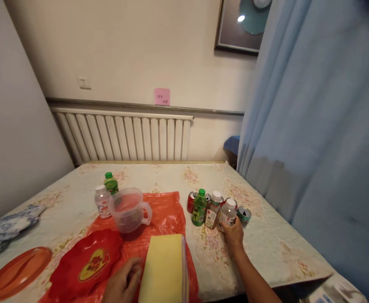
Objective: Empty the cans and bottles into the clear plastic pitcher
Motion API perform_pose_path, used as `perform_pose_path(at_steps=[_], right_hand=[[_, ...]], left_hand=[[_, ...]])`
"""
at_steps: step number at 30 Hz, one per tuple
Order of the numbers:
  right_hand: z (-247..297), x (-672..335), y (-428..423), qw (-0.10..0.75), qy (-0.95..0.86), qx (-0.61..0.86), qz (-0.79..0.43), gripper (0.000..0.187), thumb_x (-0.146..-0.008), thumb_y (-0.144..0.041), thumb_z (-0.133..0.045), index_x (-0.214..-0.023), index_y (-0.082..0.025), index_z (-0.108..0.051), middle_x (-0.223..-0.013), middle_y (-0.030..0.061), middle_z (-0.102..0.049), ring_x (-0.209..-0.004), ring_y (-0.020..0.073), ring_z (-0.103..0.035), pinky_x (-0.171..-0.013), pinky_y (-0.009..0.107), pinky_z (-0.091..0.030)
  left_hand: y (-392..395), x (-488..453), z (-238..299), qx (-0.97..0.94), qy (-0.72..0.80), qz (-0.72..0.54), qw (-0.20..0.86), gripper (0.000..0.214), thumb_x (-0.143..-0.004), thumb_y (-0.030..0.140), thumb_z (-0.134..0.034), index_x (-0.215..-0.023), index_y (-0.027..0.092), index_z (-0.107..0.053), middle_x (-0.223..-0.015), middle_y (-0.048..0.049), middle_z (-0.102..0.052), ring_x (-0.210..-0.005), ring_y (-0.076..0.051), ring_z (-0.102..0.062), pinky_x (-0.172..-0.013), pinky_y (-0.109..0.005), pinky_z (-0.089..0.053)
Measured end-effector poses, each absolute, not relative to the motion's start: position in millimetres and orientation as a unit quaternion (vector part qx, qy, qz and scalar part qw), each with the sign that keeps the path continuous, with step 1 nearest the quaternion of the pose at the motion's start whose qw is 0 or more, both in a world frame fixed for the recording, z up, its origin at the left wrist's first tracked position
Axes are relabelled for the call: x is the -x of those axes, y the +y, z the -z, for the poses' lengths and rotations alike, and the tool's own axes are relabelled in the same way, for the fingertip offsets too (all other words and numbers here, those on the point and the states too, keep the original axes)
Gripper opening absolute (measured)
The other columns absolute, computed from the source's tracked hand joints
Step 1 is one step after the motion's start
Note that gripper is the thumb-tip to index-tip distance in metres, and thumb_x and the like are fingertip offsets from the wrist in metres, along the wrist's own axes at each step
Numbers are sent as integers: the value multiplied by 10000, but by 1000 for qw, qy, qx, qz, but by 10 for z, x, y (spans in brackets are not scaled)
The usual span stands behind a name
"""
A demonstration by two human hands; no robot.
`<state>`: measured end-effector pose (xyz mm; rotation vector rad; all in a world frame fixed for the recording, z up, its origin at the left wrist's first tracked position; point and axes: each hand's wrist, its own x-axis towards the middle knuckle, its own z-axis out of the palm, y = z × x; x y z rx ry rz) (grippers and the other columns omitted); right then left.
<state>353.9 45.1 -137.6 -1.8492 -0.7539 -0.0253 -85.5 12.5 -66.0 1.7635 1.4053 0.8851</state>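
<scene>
My right hand (234, 236) is closed around a clear plastic bottle (227, 215) with a white cap. The bottle stands upright at the right end of a close group. Next to it are a white-capped bottle (213, 211) with a printed label and a green-capped bottle (199, 209) with a green label. A teal can (243, 216) stands just right of my right hand. My left hand (124, 281) is low over red plastic sheeting (167, 214), beside a yellow block-like thing (162, 269). Its fingers are loosely bent, with a gap at the thumb and nothing visible in them.
On the left are a translucent measuring jug (126, 212), a red scalloped tray (73, 269), an orange lid (18, 271), a white-capped bottle (102, 202) and a green-capped bottle (111, 183). Red cans (191, 202) stand behind the right group. A blue curtain (304, 160) hangs along the table's right.
</scene>
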Motion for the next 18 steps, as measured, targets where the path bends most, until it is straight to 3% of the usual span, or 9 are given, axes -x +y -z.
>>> perform_pose_path(at_steps=[6, 10, 13, 18], right_hand=[[1279, -3456, 405, 527, -314, 790, 9, 550, -598, -536, -662, -988, -152, -607, -980, 164, -697, -896, 321, -632, -742, 387, -482], [1214, -3230, 177, 531, -354, 770, 3, 535, -620, -491, -656, -1032, -157, -587, -998, 126, -686, -929, 296, -627, -792, 371, -490], [1152, -2941, -50, 521, -436, 734, -1, 548, -630, -413, -674, -1102, -159, -562, -1076, 118, -659, -989, 278, -612, -867, 378, -486], [960, -2360, -326, 466, -591, 656, -62, 582, -658, -265, -663, -1212, -174, -509, -1194, 119, -617, -1129, 277, -572, -985, 407, -449]], left_hand=[[77, 667, 686, -712, 514, -316, 358, 352, -798, 512, -533, -987, 242, -659, -852, -40, -745, -784, -230, -704, -701, -314, -572], [22, 491, 611, -740, 493, -306, 340, 314, -826, 455, -509, -991, 228, -649, -768, -30, -698, -680, -196, -663, -675, -293, -542], [-27, 312, 452, -756, 468, -310, 335, 356, -843, 393, -490, -1122, 206, -606, -891, -54, -681, -686, -174, -637, -704, -302, -533], [-99, 53, 116, -796, 418, -305, 314, 570, -860, 240, -481, -1417, 233, -359, -1285, -123, -557, -824, -166, -628, -839, -351, -524]])
